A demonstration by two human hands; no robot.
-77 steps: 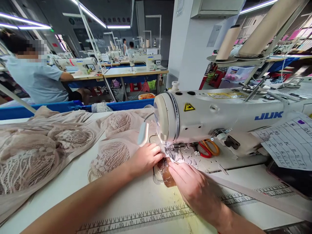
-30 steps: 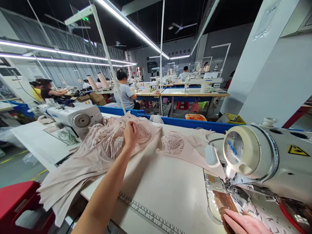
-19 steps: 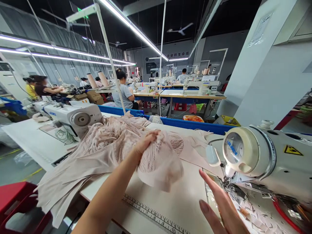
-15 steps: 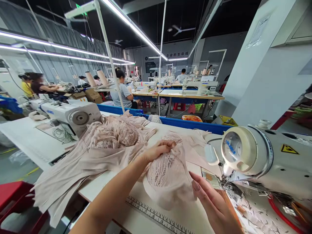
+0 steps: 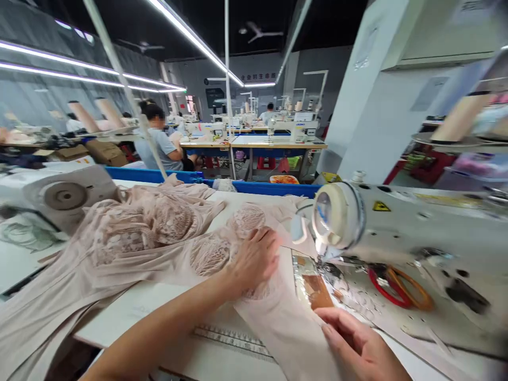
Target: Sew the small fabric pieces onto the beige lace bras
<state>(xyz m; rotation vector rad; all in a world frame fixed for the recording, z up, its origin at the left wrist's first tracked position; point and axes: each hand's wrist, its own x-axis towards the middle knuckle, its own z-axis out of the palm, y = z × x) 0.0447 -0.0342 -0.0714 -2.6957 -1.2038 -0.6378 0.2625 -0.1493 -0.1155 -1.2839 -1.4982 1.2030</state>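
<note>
Broadly, the surface (image 5: 130, 307): white, spread with pale pink fabric on the left and bearing a sewing machine on the right.
Sewing machine (image 5: 405, 227): white, its rounded end facing the hands, a yellow warning triangle on its side.
Garment pile (image 5: 146, 227): crumpled, with lace cups on top, spilling over the near edge of the surface.
Fabric piece (image 5: 289, 328): lying flat between both hands, its plain part stretching toward the wearer.
Left hand (image 5: 256, 259): palm down on the fabric piece's lace, fingers together; whether they grip or only press, I cannot tell.
Right hand (image 5: 355, 341): at the fabric piece's right edge, thumb and forefinger narrowly apart; a firm pinch cannot be made out.
Scissors (image 5: 405, 296): red and orange handles, lying under the machine arm.
Brown patch (image 5: 317, 291): just beyond the right hand.
</note>
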